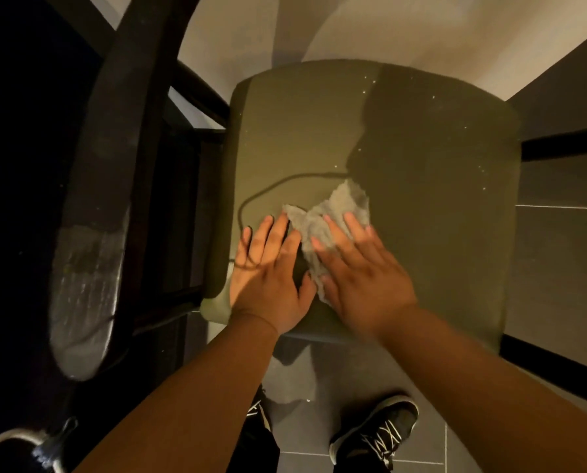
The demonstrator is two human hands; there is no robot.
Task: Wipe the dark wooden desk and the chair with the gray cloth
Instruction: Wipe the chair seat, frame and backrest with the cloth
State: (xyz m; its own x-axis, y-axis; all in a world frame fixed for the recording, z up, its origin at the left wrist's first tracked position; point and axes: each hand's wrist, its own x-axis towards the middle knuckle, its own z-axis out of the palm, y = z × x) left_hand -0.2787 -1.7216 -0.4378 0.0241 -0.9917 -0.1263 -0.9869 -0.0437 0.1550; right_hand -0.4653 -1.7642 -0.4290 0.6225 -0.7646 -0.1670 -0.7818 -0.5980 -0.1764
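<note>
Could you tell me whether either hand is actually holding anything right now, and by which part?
Nothing is gripped. The right hand presses flat on the near part of the gray cloth on the chair seat; the left hand lies flat beside it.

We see two bare arms with no sleeves, and nothing is worn on the wrists. The left hand (pixel 271 268) and the right hand (pixel 360 271) have no gloves and no rings that we can make out, and the nails are short and plain. Down low we see dark trousers (pixel 254 445) and black shoes, and the right shoe (pixel 377 428) has white laces that cross over its top.
</note>
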